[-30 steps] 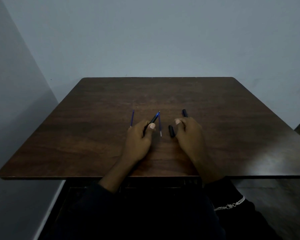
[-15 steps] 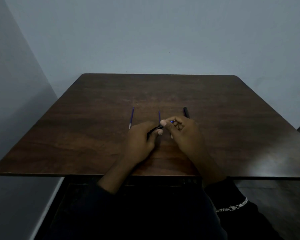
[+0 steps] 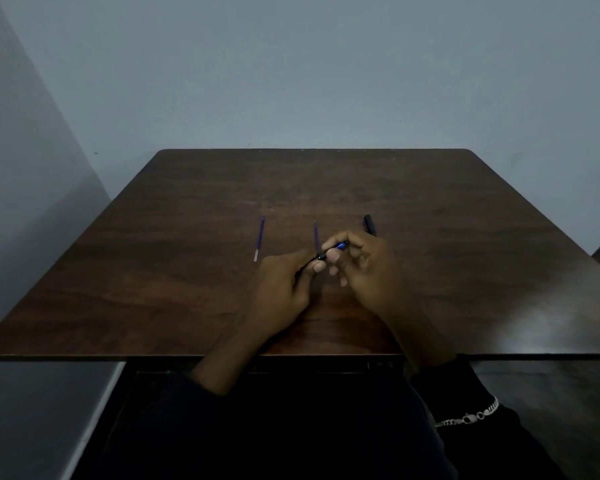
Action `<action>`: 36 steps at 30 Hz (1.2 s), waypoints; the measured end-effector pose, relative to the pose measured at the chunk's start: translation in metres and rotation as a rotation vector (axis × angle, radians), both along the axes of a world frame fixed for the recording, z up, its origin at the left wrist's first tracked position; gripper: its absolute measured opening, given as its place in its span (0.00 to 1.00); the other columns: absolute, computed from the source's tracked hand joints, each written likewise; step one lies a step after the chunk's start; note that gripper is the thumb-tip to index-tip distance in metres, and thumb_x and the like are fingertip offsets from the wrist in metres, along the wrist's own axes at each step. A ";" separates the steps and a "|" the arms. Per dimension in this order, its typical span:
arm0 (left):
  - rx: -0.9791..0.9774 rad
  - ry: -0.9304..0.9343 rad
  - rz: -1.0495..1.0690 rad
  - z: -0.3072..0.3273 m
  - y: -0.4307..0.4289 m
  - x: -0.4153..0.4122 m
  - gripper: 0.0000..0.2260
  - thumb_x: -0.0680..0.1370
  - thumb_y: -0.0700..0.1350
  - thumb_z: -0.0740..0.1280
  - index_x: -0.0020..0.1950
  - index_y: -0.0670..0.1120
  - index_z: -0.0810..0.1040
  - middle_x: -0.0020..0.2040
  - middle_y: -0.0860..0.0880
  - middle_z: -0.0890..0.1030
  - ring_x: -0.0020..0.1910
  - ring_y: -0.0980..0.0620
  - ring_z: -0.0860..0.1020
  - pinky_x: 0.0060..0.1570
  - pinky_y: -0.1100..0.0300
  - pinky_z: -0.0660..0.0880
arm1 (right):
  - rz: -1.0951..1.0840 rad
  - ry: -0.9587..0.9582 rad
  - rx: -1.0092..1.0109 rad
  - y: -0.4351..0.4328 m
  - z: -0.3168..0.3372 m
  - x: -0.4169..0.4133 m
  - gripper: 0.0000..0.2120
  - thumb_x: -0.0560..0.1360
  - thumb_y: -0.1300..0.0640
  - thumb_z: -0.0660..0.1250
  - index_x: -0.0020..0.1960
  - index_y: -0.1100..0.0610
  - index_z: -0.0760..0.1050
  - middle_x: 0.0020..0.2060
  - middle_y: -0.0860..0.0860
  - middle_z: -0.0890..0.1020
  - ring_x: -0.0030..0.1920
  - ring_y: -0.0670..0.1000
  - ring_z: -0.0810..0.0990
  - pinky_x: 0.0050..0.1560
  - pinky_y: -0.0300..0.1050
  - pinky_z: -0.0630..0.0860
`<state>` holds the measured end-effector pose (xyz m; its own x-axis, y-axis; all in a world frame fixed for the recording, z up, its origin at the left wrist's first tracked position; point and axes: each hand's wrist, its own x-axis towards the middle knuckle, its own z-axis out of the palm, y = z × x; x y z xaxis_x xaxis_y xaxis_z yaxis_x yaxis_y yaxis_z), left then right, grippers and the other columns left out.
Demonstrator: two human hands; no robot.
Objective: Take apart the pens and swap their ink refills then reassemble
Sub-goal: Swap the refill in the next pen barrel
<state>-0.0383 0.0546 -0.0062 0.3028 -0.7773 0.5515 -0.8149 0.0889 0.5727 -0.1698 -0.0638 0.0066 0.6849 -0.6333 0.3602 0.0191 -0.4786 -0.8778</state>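
Note:
Both hands meet over the middle of the dark wooden table (image 3: 160,278). My left hand (image 3: 278,289) grips the black lower part of a pen (image 3: 331,251), whose blue tip end points up and right. My right hand (image 3: 364,268) pinches that blue tip end between thumb and fingers. A thin blue ink refill (image 3: 259,238) lies on the table to the left. A second blue refill (image 3: 316,235) lies just beyond the hands, partly hidden by them. A black pen barrel (image 3: 369,224) lies behind my right hand, its near end hidden.
The table stands in a corner, with a grey wall behind it and another on the left. Its front edge runs just above my dark sleeves. A silver bracelet (image 3: 471,416) lies on my lap at the lower right.
My right hand left the black piece on the table and moved left to take the pen's tip end. My left hand turned the pen towards it. The black piece is out of sight now.

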 end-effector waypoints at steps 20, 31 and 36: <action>0.019 0.018 0.060 0.001 0.001 -0.002 0.11 0.82 0.47 0.66 0.47 0.42 0.84 0.36 0.48 0.83 0.35 0.47 0.81 0.37 0.47 0.77 | 0.021 -0.099 0.101 0.000 0.001 0.002 0.15 0.76 0.69 0.72 0.59 0.55 0.79 0.51 0.52 0.83 0.48 0.46 0.84 0.50 0.39 0.81; 0.005 -0.009 0.062 0.001 0.001 -0.001 0.08 0.82 0.46 0.67 0.48 0.45 0.85 0.36 0.50 0.83 0.34 0.49 0.80 0.36 0.51 0.76 | 0.074 -0.030 -0.063 -0.004 -0.001 0.000 0.13 0.75 0.73 0.69 0.49 0.56 0.81 0.47 0.52 0.82 0.49 0.48 0.83 0.51 0.37 0.78; -0.005 0.009 0.056 0.001 0.001 -0.003 0.07 0.82 0.44 0.68 0.52 0.46 0.86 0.38 0.51 0.85 0.35 0.50 0.81 0.36 0.53 0.76 | -0.008 -0.085 0.162 -0.003 -0.002 0.004 0.06 0.76 0.57 0.75 0.52 0.50 0.83 0.42 0.51 0.86 0.38 0.47 0.85 0.39 0.41 0.82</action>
<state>-0.0409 0.0558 -0.0047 0.3509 -0.7561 0.5524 -0.8136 0.0458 0.5796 -0.1661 -0.0666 0.0050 0.6508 -0.6932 0.3097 0.0932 -0.3319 -0.9387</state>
